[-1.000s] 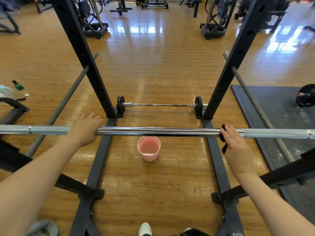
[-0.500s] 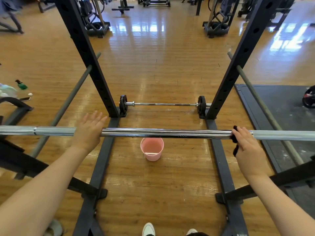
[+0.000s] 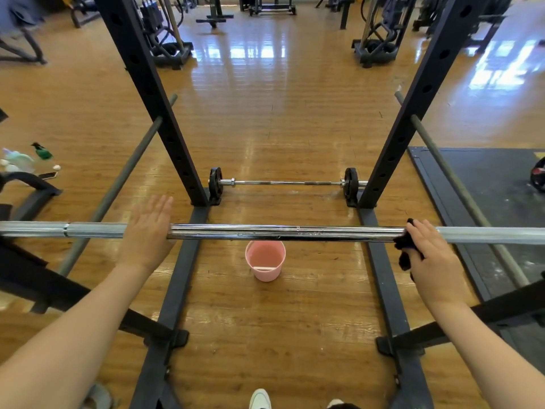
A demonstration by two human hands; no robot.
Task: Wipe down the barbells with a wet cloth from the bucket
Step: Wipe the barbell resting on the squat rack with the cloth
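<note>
A long chrome barbell [image 3: 280,233] lies level across the rack in front of me. My left hand [image 3: 147,231] rests flat on it left of centre, fingers straight. My right hand [image 3: 430,255] holds a dark cloth [image 3: 404,258] against the bar at the right end of the shiny section, and part of the cloth hangs below the bar. A pink bucket [image 3: 267,274] stands on the wooden floor under the bar's middle. A second, shorter barbell [image 3: 283,182] with small black plates lies on the floor behind it, between the uprights.
Two black rack uprights [image 3: 153,98] [image 3: 413,113] rise either side, with grey safety bars [image 3: 118,184] and base rails along the floor. A black mat [image 3: 486,187] with a weight plate [image 3: 538,178] lies to the right. Bottles and a phone [image 3: 17,160] sit at far left.
My left hand's fingers have straightened from curled over the bar to flat. My right hand has slid the cloth a little to the right along the bar.
</note>
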